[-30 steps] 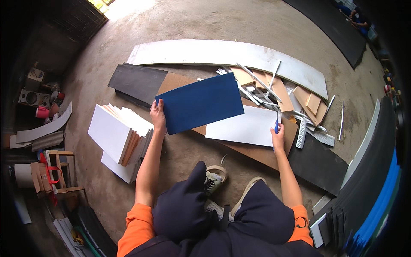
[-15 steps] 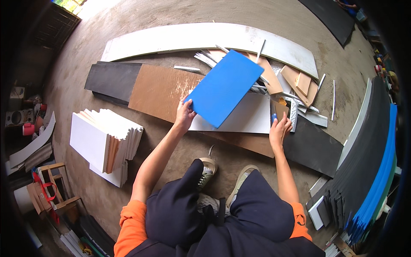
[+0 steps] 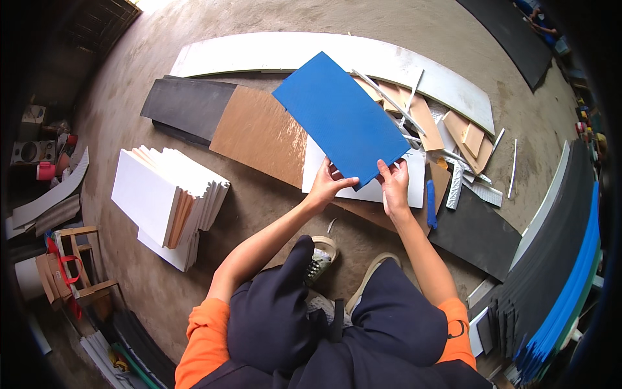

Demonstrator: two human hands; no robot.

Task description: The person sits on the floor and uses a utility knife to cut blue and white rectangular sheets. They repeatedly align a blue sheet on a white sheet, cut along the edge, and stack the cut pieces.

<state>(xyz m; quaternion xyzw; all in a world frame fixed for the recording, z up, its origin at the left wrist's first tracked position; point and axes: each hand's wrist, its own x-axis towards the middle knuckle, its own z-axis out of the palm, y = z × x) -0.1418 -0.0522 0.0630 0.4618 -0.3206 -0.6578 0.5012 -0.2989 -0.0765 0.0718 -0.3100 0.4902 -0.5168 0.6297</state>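
A: Hands?
B: Both on the blue panel [image 3: 341, 118]. Left hand [image 3: 326, 187] grips its near edge, thumb on top, fingers under. Right hand [image 3: 394, 183] pinches the near corner, same edge, just beside the left.

A: Where's the panel?
B: Held up off the floor, tilted, long side running away from the person toward upper left. It sits over the white sheet [image 3: 363, 176] and the brown board [image 3: 262, 133].

A: Floor stuff?
B: Brown board lies flat w/ a dark grey board [image 3: 188, 104] butted at its left end. Long white curved panel [image 3: 272, 52] behind both. Offcut pile [image 3: 447, 129], tan and white strips, to the right of the blue panel. Blue utility knife [image 3: 431, 203] on the floor just right of the right hand, untouched.

A: Left side?
B: Stack of white panels [image 3: 165, 198] w/ tan edges, well apart from the hands. Small wooden stool [image 3: 78, 259] further left.

A: Right side?
B: Black sheet [image 3: 476, 227] near the knife, then leaning dark and blue sheets [image 3: 557, 279] at frame rim.

A: Person?
B: Crouched, orange sleeves, dark trousers, shoes [image 3: 321, 256] below the hands.
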